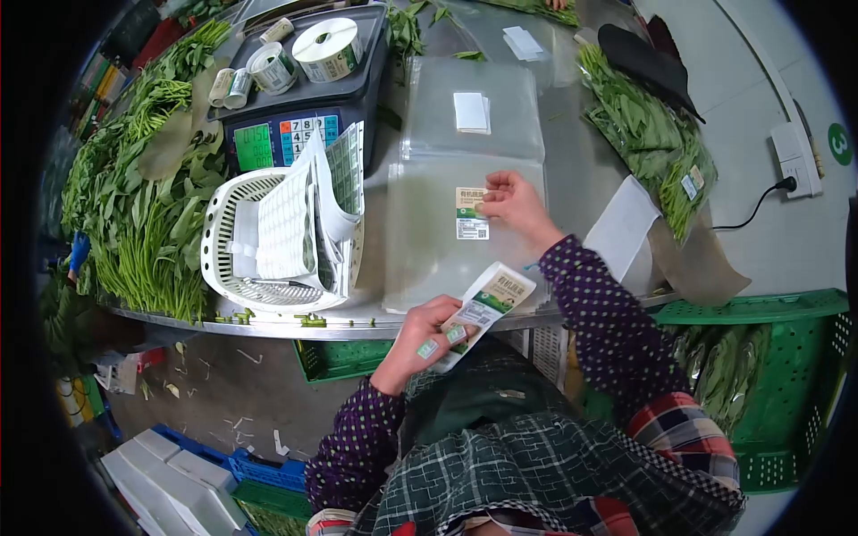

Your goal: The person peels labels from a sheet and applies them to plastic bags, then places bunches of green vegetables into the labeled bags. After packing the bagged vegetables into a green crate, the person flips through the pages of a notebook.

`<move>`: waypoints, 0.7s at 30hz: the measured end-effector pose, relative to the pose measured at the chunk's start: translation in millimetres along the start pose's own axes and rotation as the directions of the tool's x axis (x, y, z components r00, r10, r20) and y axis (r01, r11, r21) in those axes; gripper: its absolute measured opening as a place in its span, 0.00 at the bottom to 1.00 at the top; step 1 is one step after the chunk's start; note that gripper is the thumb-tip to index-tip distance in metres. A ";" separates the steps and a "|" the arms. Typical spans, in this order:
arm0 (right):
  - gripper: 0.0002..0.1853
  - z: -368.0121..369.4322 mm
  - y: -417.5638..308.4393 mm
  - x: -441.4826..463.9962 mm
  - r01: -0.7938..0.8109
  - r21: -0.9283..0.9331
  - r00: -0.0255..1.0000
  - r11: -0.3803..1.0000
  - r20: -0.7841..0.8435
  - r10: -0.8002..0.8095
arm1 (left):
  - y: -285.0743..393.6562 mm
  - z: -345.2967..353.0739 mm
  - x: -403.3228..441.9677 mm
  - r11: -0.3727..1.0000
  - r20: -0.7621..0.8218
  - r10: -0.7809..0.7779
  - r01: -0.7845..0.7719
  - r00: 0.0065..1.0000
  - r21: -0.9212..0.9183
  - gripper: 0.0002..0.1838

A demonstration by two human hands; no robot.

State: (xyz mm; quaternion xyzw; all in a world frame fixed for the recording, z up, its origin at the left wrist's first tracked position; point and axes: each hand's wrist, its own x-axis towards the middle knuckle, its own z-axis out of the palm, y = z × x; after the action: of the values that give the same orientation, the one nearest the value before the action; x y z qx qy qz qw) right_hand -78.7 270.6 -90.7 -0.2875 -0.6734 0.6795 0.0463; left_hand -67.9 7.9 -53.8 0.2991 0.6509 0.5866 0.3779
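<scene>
My right hand (518, 207) is at the right edge of a printed label (471, 225), its curled fingertips on that edge. The label lies against a clear plastic bag (429, 259) on the metal table. Below, near the table's front edge, my left hand (424, 341) is closed round a strip of labels (500, 290) with the same print. Small green-and-white stickers (428, 348) sit on its fingers. Further up, another clear bag (429, 107) carries a few white slips (471, 113).
A white basket (217, 268) of label sheets stands left, before a scale (255, 143) bearing label rolls (327, 49). Leafy greens (161, 223) are heaped at far left. Bagged greens (652, 134) lie right. Green crates (760, 308) stand below the table. Another person's hand (559, 4) shows at the top.
</scene>
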 end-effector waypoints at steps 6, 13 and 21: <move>0.26 12.7 15.0 6.3 0.214 -0.486 0.948 0.848 -0.105 -0.300 | -30.8 -8.8 33.7 0.985 0.031 0.058 -0.063 0.998 0.158 0.11; 0.19 -12.1 19.1 -53.9 0.554 -0.781 0.804 0.290 0.411 -0.430 | -12.7 -6.0 22.2 0.977 0.008 -0.157 0.157 0.988 -0.142 0.10; 0.10 -6.2 25.1 -51.9 0.598 -0.698 0.790 0.394 0.432 -0.435 | 13.1 8.7 18.2 0.984 0.192 0.157 -0.169 0.969 0.050 0.09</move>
State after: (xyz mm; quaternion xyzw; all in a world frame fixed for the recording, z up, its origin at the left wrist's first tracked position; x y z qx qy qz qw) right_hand -24.6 250.5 -96.8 0.0111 -0.9611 0.2696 0.0586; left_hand -71.0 29.5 -43.6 0.4176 0.6047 0.5632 0.3778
